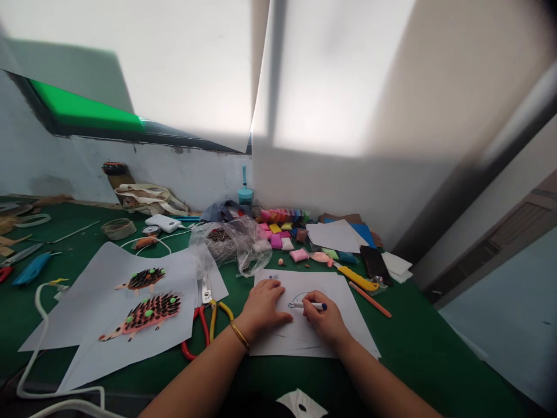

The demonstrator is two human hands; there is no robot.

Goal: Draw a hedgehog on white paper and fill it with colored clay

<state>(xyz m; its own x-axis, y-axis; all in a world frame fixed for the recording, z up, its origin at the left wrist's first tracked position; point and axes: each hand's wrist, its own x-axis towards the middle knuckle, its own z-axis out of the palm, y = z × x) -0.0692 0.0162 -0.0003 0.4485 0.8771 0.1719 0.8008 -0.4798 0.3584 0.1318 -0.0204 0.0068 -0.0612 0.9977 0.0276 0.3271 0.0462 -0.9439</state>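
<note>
A sheet of white paper point(348, 325) lies on the green table in front of me, with a short curved line drawn near its middle. My right hand point(324, 316) pinches a white marker with a dark blue end point(300, 305), its tip at the drawn line. Flat on the sheet's left side rests my left hand point(263, 305), fingers spread, with a gold bracelet at the wrist. The marker's cap point(274, 277) seems to lie by its fingertips. Left of that arm are red-handled scissors point(202, 334) and yellow-handled pliers point(213, 313), partly overlapping.
Two hedgehog pictures point(150, 313) lie on papers at the left. A clear plastic bag point(232, 244) and several coloured clay packets point(276, 238) sit behind my sheet. To the right are a yellow utility knife point(357, 277), an orange stick point(369, 299) and a dark phone-like object point(375, 265).
</note>
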